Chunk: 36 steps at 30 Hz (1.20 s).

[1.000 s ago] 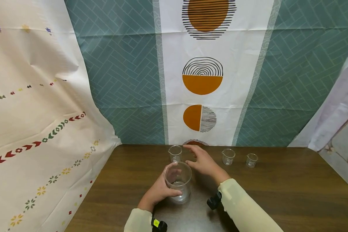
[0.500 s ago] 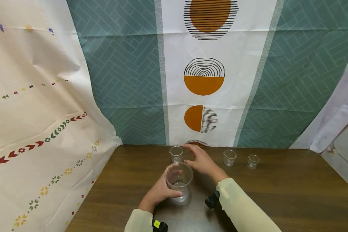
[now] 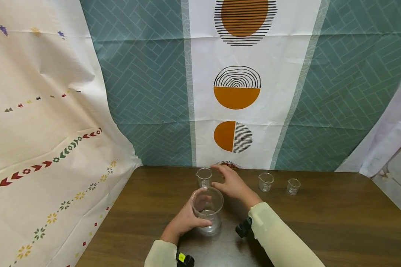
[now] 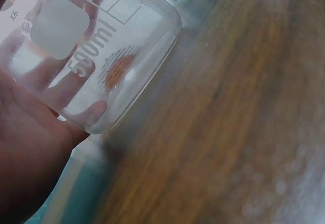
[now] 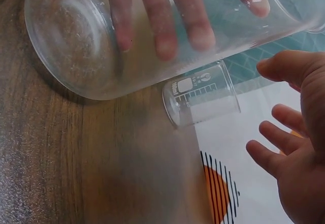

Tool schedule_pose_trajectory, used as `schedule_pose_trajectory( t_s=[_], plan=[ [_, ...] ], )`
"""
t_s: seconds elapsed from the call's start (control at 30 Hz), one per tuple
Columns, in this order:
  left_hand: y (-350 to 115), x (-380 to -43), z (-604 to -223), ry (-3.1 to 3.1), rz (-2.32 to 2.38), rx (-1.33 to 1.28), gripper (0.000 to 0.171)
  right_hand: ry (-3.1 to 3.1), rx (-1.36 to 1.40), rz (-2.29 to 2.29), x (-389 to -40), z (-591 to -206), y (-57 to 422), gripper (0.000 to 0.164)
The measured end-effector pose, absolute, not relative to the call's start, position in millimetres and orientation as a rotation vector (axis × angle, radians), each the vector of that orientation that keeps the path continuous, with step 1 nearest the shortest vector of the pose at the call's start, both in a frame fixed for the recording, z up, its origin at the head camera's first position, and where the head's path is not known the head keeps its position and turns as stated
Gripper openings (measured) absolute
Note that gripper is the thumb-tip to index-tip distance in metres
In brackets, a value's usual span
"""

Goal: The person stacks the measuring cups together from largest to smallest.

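Note:
My left hand (image 3: 186, 218) grips a large clear glass beaker (image 3: 211, 215) from its left side, fingers behind and thumb in front. The left wrist view shows "500ml" printed on this beaker (image 4: 137, 46). Behind it, near the table's back edge, stands a smaller spouted beaker (image 3: 204, 178), upright, with a white scale visible in the right wrist view. Just right of that small beaker is my right hand (image 3: 232, 183), thumb and fingers spread apart and nothing between them. From the right wrist, the large beaker overlaps the top edge of the small one.
Two more small beakers stand further right along the back, a middle-sized one (image 3: 265, 182) and the smallest (image 3: 293, 187). The brown wooden table (image 3: 320, 222) meets a patterned curtain (image 3: 160, 141) at its back edge. A cream cloth (image 3: 53, 155) hangs along the left.
My right hand has shifted slightly left, closer to the small beaker behind the large one. The left hand keeps its grip on the large beaker in the same place. The head view has drifted a little.

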<state>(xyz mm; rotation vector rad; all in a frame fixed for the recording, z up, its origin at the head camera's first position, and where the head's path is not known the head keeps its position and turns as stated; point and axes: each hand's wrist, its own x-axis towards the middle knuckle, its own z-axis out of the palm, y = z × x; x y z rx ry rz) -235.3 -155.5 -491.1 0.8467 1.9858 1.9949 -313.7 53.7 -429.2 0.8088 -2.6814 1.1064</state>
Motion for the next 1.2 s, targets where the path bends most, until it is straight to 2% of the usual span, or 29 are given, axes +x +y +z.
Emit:
schedule_pose_trajectory(
  t_s=[1.2],
  plan=[
    [-156.3, -232.6, -487.6, 2.003, 1.985, 0.772, 0.099, -2.710, 0.862, 1.020, -325.8, -427.7, 45.3, 0.059]
  ],
)
